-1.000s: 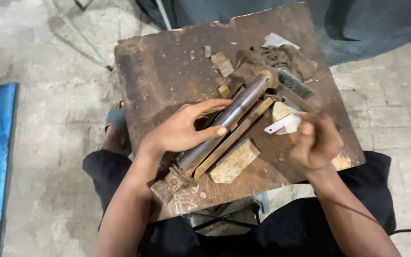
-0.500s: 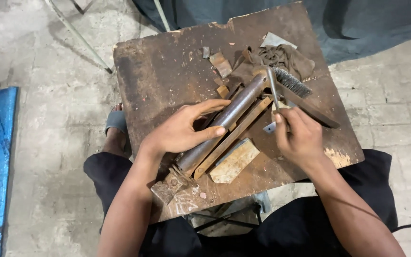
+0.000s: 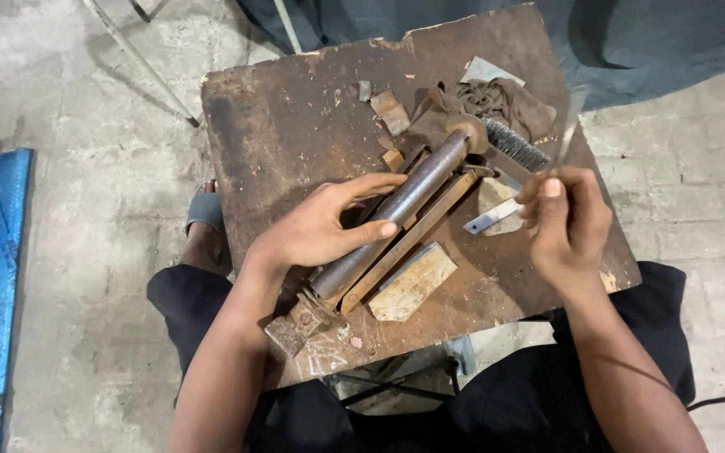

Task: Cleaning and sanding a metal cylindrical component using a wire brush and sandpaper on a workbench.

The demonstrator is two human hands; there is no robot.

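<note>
Rusty brown table (image 3: 295, 109) holds a long metal pipe (image 3: 400, 214) lying slanted across its middle. Left hand (image 3: 320, 231) rests on the pipe, fingers (image 3: 375, 231) curled around it. Right hand (image 3: 568, 222) is near the right edge, fingers pinched on a thin blurry strip (image 3: 568, 126). A wire brush (image 3: 515, 144) and a brown rag (image 3: 497, 101) lie by the far right corner. A small flat wood block (image 3: 413, 281) sits near the front edge.

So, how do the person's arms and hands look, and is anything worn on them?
Both arms are bare to the picture's edge: no sleeves show. The left hand and right hand have no gloves, rings, watch or bracelet. The fingernails are short.
</note>
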